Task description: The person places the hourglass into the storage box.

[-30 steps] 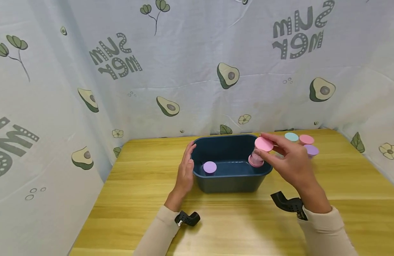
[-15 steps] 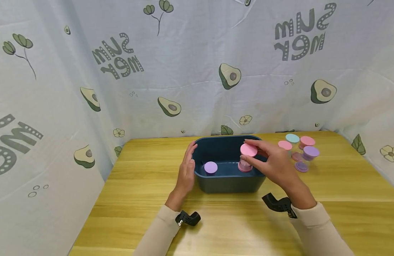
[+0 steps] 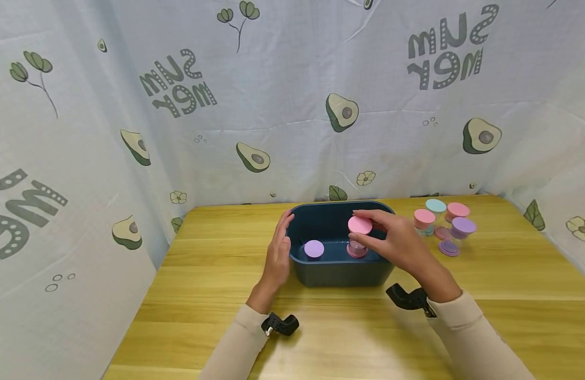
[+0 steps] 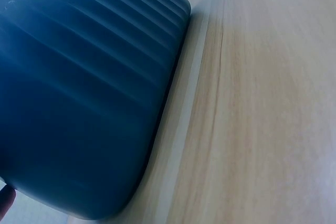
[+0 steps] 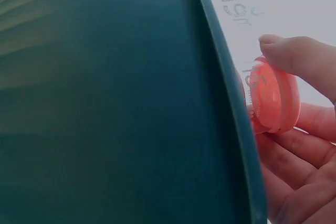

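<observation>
With thumb and fingers, my right hand (image 3: 400, 240) grips a pink-capped sand timer (image 3: 360, 225) by its top, inside the dark blue plastic bin (image 3: 342, 274). The timer looks upright; I cannot tell whether its base touches the bin floor. In the right wrist view the bin wall partly hides this pink timer (image 5: 275, 95). My left hand (image 3: 276, 253) rests with fairly straight fingers along the bin's left end. A purple-capped sand timer (image 3: 313, 248) stands inside, toward the left. The left wrist view is mostly the bin's ribbed outer wall (image 4: 89, 87).
Right of the bin, several sand timers stand grouped on the wooden table (image 3: 202, 295): a mint one (image 3: 435, 206), a purple one (image 3: 462, 228) and pink ones, including a near pink timer (image 3: 424, 217). A printed curtain (image 3: 292, 105) hangs behind the table.
My right hand has carried the pink sand timer leftward and a little down, from the bin's right end toward its middle. The left hand has stayed against the bin.
</observation>
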`<move>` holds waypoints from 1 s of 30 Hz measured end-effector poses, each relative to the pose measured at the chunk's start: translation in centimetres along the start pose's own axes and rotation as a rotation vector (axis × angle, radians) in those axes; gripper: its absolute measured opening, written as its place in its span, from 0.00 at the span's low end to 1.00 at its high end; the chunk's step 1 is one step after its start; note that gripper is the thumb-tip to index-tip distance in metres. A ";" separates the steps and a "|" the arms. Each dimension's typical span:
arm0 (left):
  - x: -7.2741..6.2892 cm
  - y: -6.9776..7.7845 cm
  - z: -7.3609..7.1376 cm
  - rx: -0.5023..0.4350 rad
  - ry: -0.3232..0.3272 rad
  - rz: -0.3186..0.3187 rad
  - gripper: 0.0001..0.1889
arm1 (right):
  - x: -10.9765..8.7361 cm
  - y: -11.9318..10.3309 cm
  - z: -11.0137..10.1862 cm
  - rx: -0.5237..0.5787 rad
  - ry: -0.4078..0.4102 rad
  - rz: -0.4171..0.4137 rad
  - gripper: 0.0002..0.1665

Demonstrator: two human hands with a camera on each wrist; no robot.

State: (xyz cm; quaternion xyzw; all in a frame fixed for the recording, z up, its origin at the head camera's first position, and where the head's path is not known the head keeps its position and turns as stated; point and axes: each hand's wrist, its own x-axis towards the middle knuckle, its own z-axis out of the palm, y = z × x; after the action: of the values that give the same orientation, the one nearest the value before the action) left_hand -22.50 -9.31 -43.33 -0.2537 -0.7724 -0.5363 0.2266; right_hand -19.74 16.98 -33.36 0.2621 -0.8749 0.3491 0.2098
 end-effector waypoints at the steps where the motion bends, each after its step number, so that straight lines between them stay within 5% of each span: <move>1: 0.0 0.0 0.0 -0.001 0.000 0.000 0.27 | 0.1 0.0 0.0 -0.004 -0.009 0.005 0.32; 17: 0.1 0.1 0.0 0.001 0.008 0.002 0.27 | 1.2 0.8 0.9 0.066 -0.110 0.015 0.30; 30: 0.5 4.7 -1.3 -0.032 -0.019 -0.017 0.26 | 1.9 1.2 1.6 0.075 -0.176 -0.007 0.29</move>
State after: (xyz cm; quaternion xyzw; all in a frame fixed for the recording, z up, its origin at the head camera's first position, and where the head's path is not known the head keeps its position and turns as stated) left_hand -19.75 -9.06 -39.28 -0.2559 -0.7682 -0.5479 0.2105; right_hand -22.22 15.98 -34.03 0.3025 -0.8754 0.3564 0.1234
